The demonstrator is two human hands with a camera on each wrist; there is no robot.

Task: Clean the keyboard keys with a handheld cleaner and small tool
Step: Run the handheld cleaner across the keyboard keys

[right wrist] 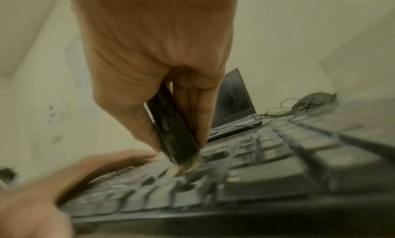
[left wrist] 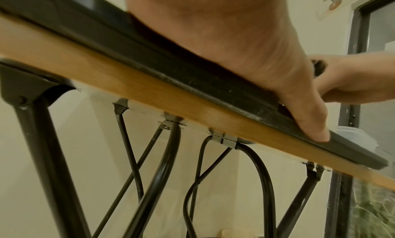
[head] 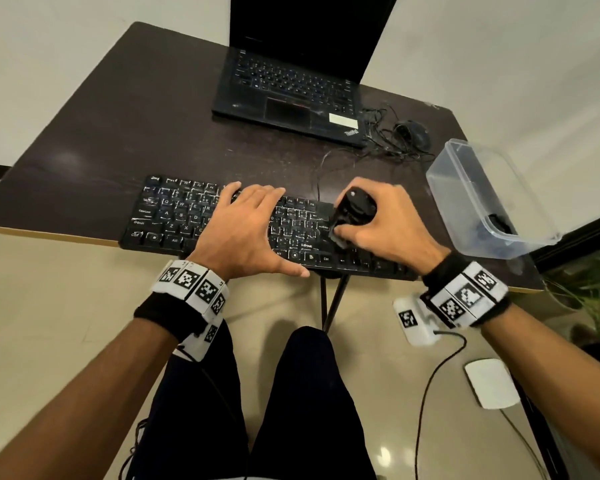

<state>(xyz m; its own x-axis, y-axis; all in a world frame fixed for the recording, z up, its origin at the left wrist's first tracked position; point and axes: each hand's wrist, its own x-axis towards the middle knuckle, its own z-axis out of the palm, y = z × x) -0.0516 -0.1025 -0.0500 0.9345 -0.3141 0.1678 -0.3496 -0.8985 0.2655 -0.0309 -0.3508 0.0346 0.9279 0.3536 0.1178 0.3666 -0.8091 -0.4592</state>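
Observation:
A black keyboard lies along the near edge of the dark table. My left hand lies flat on its middle keys, fingers straight, thumb along the front edge; from the left wrist view the thumb presses the keyboard's front rim. My right hand grips a black handheld cleaner, its lower end down on the keys right of centre. In the right wrist view the cleaner stands tilted, its pale brush tip touching the keys. No small tool shows.
An open black laptop sits at the back. A wired mouse with tangled cable lies to its right. A clear plastic box holding something dark stands at the table's right edge. My knees are under the table.

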